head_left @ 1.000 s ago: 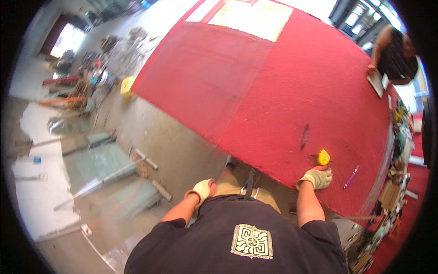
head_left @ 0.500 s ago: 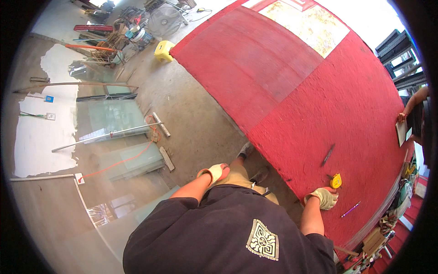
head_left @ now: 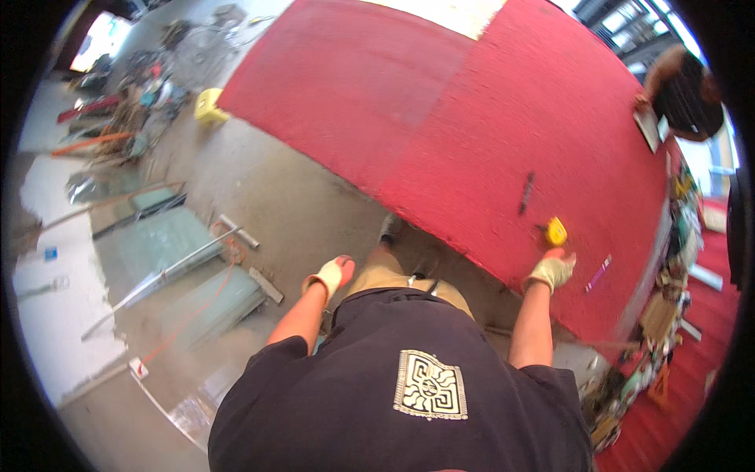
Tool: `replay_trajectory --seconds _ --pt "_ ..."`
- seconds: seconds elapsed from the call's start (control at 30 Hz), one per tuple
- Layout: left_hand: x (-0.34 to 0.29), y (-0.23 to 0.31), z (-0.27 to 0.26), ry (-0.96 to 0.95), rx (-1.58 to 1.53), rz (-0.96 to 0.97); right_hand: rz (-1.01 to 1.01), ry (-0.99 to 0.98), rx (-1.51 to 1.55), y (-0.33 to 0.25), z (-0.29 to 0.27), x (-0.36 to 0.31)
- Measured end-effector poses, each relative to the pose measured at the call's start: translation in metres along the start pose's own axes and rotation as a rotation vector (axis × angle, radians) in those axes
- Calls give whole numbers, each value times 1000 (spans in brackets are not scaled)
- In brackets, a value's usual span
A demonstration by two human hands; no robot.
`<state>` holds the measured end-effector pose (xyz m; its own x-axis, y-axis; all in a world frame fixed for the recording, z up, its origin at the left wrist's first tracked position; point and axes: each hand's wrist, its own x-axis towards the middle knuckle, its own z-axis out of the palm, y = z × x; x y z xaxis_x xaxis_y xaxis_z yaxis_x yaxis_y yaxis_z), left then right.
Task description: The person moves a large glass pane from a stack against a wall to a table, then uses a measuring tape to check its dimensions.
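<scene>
Pale work gloves with reddish fingertips cover both my hands. My right hand [head_left: 553,270] hovers at the near edge of the red-covered table [head_left: 487,149], fingers loosely out and nothing seen in them. Just beyond its fingertips lies a yellow tape measure [head_left: 557,231]. A slim dark tool [head_left: 527,193], too blurred to name, lies farther up the table. To the right of my hand is a thin purple pen-like stick [head_left: 598,274]. My left hand [head_left: 333,275] hangs beside my thigh, away from the table, loosely curved with no object visible.
A co-worker [head_left: 684,94] at the far right edge holds a flat pale panel [head_left: 648,130]. Glass sheets [head_left: 157,244] lie on the left with a long metal bar [head_left: 169,271] across. A yellow stool [head_left: 209,107] stands by the table's far-left corner. Clutter [head_left: 661,315] lines the right side.
The view has turned, shifting the table leftward and up. My left hand has come away from my thigh. My right hand has lifted somewhat and its fingers have loosened near the tape measure.
</scene>
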<state>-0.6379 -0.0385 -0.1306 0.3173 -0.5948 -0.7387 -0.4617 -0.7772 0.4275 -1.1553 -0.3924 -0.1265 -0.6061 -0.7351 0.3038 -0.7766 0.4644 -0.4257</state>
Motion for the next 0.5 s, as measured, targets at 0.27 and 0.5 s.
replay_trajectory --seconds 0.27,0.5 --pt "2 55 -7 30 -63 156 -670 -374 61 -68 -23 30" --pt "-15 173 -24 -42 -132 374 -378 -712 -315 -95 -68 30"
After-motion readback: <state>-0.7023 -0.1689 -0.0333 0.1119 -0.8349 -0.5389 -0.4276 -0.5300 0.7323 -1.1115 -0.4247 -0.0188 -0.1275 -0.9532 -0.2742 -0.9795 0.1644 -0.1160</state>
